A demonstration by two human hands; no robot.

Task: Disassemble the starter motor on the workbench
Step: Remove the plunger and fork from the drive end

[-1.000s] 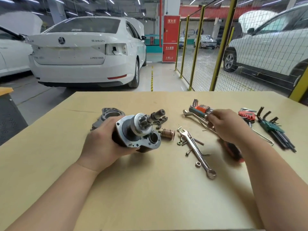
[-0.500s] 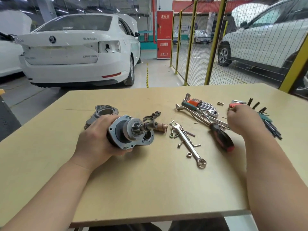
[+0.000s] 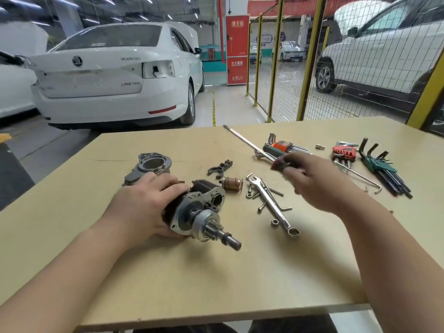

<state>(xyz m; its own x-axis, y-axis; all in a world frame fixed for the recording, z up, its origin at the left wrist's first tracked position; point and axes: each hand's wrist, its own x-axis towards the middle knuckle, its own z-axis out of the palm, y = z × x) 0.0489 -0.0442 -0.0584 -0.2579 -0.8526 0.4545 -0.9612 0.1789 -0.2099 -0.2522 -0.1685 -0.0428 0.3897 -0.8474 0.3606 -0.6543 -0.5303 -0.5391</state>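
My left hand (image 3: 146, 203) grips the dark body of the starter motor (image 3: 201, 212), which lies on the workbench (image 3: 216, 280) with its pinion shaft pointing toward me and to the right. My right hand (image 3: 310, 179) holds the red-and-black handle of a screwdriver (image 3: 249, 144); its long shaft points up and to the left above the table. The removed grey nose housing (image 3: 151, 165) sits behind my left hand. A dark shift fork (image 3: 219, 167) and a copper-coloured plunger (image 3: 232, 184) lie just behind the motor.
A combination wrench (image 3: 274, 204) with loose bolts and nuts lies right of the motor. Hex key sets (image 3: 286, 147), (image 3: 382, 168) and a red-holder set (image 3: 343, 151) lie at the right rear. Beyond the bench stand a white car (image 3: 115, 75) and a yellow mesh fence (image 3: 312, 58).
My left hand turned the motor so its shaft now points toward me, lower on the bench. My right hand picked up the screwdriver and raised it; the shift fork now lies on the table.
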